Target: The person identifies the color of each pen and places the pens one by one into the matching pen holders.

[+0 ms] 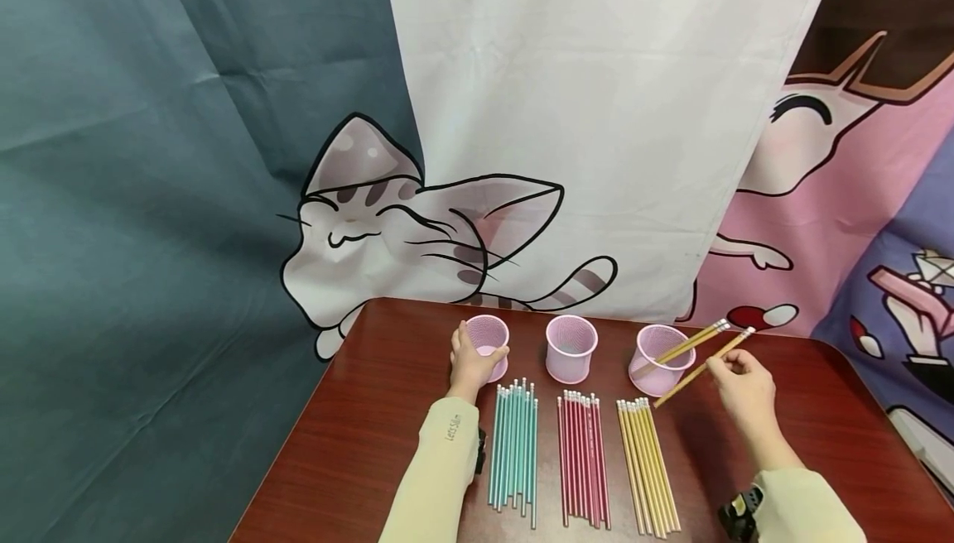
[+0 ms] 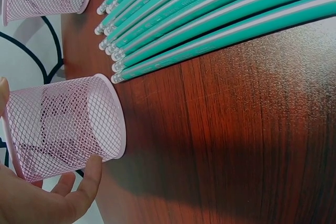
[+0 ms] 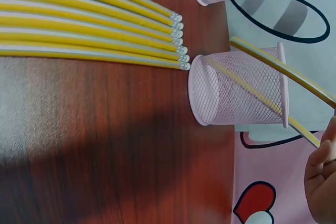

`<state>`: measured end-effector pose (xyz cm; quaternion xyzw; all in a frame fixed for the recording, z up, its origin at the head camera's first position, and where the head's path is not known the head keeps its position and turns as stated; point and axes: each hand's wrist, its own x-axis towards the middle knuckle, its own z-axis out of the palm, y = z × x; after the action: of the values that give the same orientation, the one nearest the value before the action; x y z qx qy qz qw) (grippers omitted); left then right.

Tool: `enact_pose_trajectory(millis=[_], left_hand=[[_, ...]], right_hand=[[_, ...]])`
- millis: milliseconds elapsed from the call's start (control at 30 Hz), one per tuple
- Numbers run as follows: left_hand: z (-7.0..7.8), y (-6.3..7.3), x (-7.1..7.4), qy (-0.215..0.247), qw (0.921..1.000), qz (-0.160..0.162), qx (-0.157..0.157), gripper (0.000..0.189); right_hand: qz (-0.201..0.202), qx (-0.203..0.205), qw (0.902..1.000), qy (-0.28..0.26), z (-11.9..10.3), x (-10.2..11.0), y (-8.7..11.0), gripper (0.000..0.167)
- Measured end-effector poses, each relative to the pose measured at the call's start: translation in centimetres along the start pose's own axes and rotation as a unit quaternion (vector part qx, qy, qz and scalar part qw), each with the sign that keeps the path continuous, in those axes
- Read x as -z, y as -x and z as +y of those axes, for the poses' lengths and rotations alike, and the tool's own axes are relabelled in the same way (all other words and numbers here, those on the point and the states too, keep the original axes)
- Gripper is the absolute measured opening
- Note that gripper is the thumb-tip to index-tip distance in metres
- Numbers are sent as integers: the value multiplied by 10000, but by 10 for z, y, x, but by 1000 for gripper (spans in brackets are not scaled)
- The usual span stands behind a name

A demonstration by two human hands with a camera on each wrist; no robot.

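Note:
At the left pink mesh pencil cup [image 1: 488,329], my left hand [image 1: 471,363] grips the side, thumb and fingers spread around it. The left wrist view shows fingers [image 2: 92,177] against the mesh of this cup [image 2: 63,124]. My right hand [image 1: 748,390] pinches a yellow pencil [image 1: 701,371] near its eraser end. That pencil [image 3: 283,69] slants in front of the right pink mesh cup [image 3: 236,87], its lower end outside the cup's mouth. Yellow pencils [image 1: 681,348] lean inside the right cup [image 1: 647,373], their eraser ends sticking out over the rim.
Between those cups stands a middle pink mesh cup [image 1: 570,361]. Rows of teal pencils [image 1: 514,448], dark pink pencils [image 1: 584,460] and yellow pencils [image 1: 648,468] lie on the reddish-brown table [image 1: 350,435], erasers toward the cups. A printed cloth [image 1: 596,112] hangs behind the table.

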<state>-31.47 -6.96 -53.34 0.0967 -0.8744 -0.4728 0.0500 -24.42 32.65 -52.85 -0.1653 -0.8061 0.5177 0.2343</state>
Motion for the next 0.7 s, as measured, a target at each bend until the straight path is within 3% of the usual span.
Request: enact_pose_trajectory(millis=[167, 233, 333, 467, 533, 600, 700], left_hand=[[1, 2, 2, 48, 10000, -8, 3, 100], [2, 2, 2, 53, 10000, -17, -5, 100], [3, 2, 2, 58, 10000, -13, -27, 99], [3, 2, 2, 60, 10000, 10, -48, 99], [3, 2, 2, 61, 10000, 21, -51, 99], [3, 2, 2, 60, 10000, 25, -45, 99], [3, 3, 2, 67, 9999, 46, -66, 99]], right_hand=[[125, 115, 9975, -688, 92, -14, -41, 9], [255, 125, 9974, -663, 112, -18, -50, 18], [372, 106, 9971, -656, 125, -19, -57, 26], [449, 166, 9968, -639, 124, -18, -59, 27], [451, 193, 9963, -699, 113, -15, -56, 24], [373, 90, 9943, -990, 88, -10, -49, 19], [310, -71, 9933, -1110, 28, 0, -27, 9]])
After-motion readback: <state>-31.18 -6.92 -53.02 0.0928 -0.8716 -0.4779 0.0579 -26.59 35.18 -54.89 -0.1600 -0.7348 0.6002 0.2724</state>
